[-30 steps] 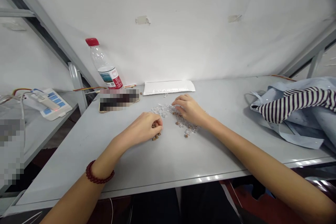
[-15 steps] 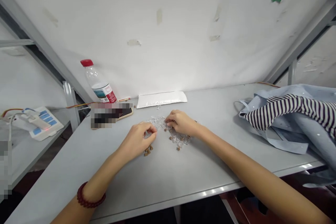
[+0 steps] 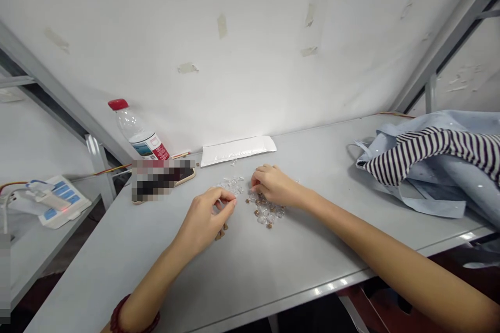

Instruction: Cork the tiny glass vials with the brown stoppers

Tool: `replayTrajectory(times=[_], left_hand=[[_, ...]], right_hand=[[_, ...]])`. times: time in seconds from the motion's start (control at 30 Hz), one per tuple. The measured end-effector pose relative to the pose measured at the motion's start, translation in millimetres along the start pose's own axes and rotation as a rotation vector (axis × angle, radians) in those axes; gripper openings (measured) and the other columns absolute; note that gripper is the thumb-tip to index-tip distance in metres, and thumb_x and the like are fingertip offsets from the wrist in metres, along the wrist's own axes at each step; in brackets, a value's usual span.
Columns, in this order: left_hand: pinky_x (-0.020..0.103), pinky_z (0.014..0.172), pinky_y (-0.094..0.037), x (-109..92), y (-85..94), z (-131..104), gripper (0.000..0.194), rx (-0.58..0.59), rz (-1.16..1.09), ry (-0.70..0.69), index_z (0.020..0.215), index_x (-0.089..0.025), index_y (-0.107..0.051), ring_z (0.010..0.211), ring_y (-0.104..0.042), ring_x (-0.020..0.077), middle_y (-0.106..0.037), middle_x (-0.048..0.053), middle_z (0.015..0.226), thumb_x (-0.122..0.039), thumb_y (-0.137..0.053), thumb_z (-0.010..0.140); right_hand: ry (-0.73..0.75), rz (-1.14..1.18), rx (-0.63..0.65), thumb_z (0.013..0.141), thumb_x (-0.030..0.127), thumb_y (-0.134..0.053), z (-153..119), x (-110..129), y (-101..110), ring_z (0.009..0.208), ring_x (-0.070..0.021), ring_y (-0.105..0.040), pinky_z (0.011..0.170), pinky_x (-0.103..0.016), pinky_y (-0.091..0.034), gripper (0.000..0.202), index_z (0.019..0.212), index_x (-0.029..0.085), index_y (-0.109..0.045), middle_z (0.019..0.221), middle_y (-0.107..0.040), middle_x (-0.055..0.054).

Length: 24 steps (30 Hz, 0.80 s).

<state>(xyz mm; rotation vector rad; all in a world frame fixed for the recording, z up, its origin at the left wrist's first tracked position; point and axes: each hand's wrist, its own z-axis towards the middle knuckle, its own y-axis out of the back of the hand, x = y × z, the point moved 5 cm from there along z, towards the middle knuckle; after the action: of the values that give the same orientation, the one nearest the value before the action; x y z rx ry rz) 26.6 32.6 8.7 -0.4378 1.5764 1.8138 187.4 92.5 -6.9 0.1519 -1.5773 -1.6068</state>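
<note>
Thumb and forefinger of my left hand (image 3: 203, 219) are pinched together; whatever is between them is too small to name. Just under that hand lie several small brown pieces (image 3: 222, 234), partly covered by it. My right hand (image 3: 274, 185) rests at the far edge of a mixed heap of small clear pieces (image 3: 269, 214) and brown bits, its fingertips closed and what they grip hidden. More clear pieces (image 3: 233, 184) are scattered on the grey table (image 3: 250, 281) between and beyond my hands.
Behind the pieces lies a flat white packet (image 3: 238, 151) against the wall. A red-capped bottle (image 3: 136, 132) and a phone (image 3: 183, 177) are at the left, with a power strip (image 3: 64, 200) on a neighbouring surface. Light-blue cloth with a striped strap (image 3: 425, 161) is heaped right.
The view has tilted and shifted slightly. My left hand stays pinched and covers more of its brown pieces. The right hand has moved slightly toward the mixed heap, fingers still closed.
</note>
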Motion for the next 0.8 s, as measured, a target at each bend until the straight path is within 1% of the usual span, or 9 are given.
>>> replayTrajectory(times=[0.07, 0.13, 0.3, 0.43, 0.5, 0.6, 0.7, 0.8], left_hand=[[0.029, 0.059, -0.050, 1.3, -0.6, 0.1, 0.018, -0.017, -0.050, 0.016, 0.077, -0.020, -0.067, 0.069, -0.063, 0.0187, -0.069, 0.004, 0.076, -0.032, -0.056, 0.082], [0.031, 0.063, -0.050, 3.3, -1.3, -0.3, 0.018, -0.038, -0.117, 0.054, 0.078, -0.020, -0.067, 0.072, -0.064, 0.0192, -0.070, 0.004, 0.077, -0.034, -0.058, 0.081], [0.029, 0.058, -0.051, 3.8, -1.4, -0.6, 0.019, -0.096, -0.301, 0.127, 0.080, -0.019, -0.066, 0.071, -0.065, 0.0190, -0.070, 0.004, 0.080, -0.037, -0.063, 0.079], [0.029, 0.060, -0.051, -0.2, 0.2, 2.6, 0.017, -0.107, -0.408, 0.113, 0.074, -0.017, -0.065, 0.067, -0.064, 0.0177, -0.070, 0.004, 0.076, -0.035, -0.066, 0.076], [0.029, 0.062, -0.051, -0.3, 2.0, 3.8, 0.018, -0.111, -0.450, 0.118, 0.073, -0.017, -0.065, 0.067, -0.064, 0.0171, -0.070, 0.004, 0.076, -0.034, -0.066, 0.075], [0.029, 0.065, -0.051, 2.0, 5.2, 3.8, 0.020, -0.115, -0.475, 0.134, 0.075, -0.016, -0.065, 0.070, -0.063, 0.0168, -0.070, 0.004, 0.078, -0.036, -0.066, 0.076], [0.028, 0.064, -0.050, 4.9, 9.5, 2.4, 0.021, -0.145, -0.468, 0.126, 0.077, -0.016, -0.066, 0.072, -0.063, 0.0162, -0.069, 0.004, 0.080, -0.037, -0.066, 0.077], [0.026, 0.063, -0.049, 5.8, 12.6, 1.3, 0.019, -0.183, -0.470, 0.104, 0.076, -0.017, -0.065, 0.071, -0.062, 0.0151, -0.068, 0.002, 0.079, -0.035, -0.066, 0.077]], right_hand=[[0.018, 0.084, -0.043, 0.087, 0.015, -0.054, -1.6, 4.1, 2.2, 0.088, -0.0206, -0.052, 0.077, -0.034, -0.040, 0.011, 0.078, 0.015, -0.060, 0.087, -0.064, -0.008], [0.012, 0.232, -0.056, 0.087, 0.018, -0.054, -2.7, 8.0, 3.7, 0.084, -0.0181, -0.053, 0.074, -0.031, -0.041, 0.011, 0.078, 0.016, -0.060, 0.084, -0.063, -0.006], [-0.123, 0.593, -0.019, 0.085, 0.028, -0.056, -6.9, 14.8, 3.4, 0.066, -0.0118, -0.050, 0.064, -0.027, -0.040, 0.012, 0.081, 0.018, -0.060, 0.077, -0.060, -0.001], [-0.212, 0.807, 0.034, 0.084, 0.034, -0.058, -9.3, 20.1, -0.5, 0.059, -0.0092, -0.044, 0.056, -0.025, -0.036, 0.018, 0.080, 0.017, -0.059, 0.069, -0.053, 0.002], [-0.232, 0.892, 0.070, 0.083, 0.036, -0.061, -9.4, 23.0, -3.6, 0.059, -0.0089, -0.046, 0.056, -0.024, -0.036, 0.020, 0.079, 0.016, -0.060, 0.068, -0.052, 0.002], [-0.266, 1.006, 0.092, 0.080, 0.037, -0.066, -9.1, 25.1, -8.5, 0.058, -0.0093, -0.050, 0.058, -0.025, -0.040, 0.021, 0.079, 0.016, -0.060, 0.066, -0.055, 0.002], [-0.297, 1.055, 0.068, 0.079, 0.036, -0.068, -8.7, 24.1, -11.9, 0.057, -0.0101, -0.055, 0.062, -0.026, -0.044, 0.022, 0.081, 0.016, -0.060, 0.063, -0.060, 0.001], [-0.337, 1.074, 0.033, 0.080, 0.036, -0.068, -9.0, 22.4, -13.2, 0.059, -0.0104, -0.058, 0.064, -0.026, -0.045, 0.021, 0.081, 0.016, -0.060, 0.065, -0.065, -0.001]])
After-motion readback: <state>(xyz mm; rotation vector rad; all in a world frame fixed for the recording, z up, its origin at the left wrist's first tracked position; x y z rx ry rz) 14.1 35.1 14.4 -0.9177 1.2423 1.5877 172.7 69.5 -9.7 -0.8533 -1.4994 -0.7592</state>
